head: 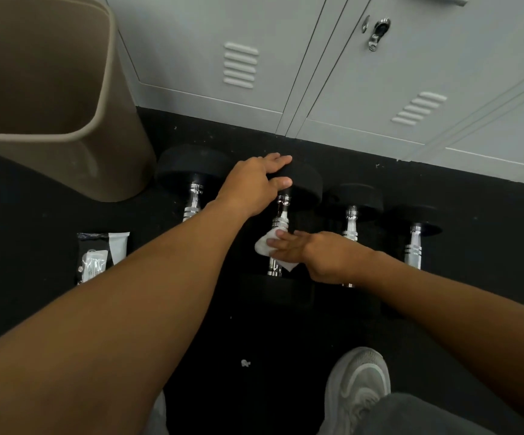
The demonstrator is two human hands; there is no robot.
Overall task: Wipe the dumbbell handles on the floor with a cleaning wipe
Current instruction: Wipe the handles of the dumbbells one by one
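Observation:
Several black dumbbells with chrome handles lie side by side on the black floor, in front of grey lockers. My left hand [254, 183] grips the far black head [304, 186] of the second dumbbell from the left. My right hand [304, 255] presses a white cleaning wipe [268, 244] around that dumbbell's chrome handle [281, 215]. The wipe covers the middle of the handle. The first dumbbell [193, 196] lies to the left, partly behind my left forearm. Two smaller dumbbells [351, 221] [414, 243] lie to the right.
A tan waste bin [66, 130] stands at the upper left. A black and white wipe packet [100, 255] lies on the floor left of the dumbbells. Grey metal lockers [332, 73] run along the back. My grey shoe [358, 387] is at the bottom.

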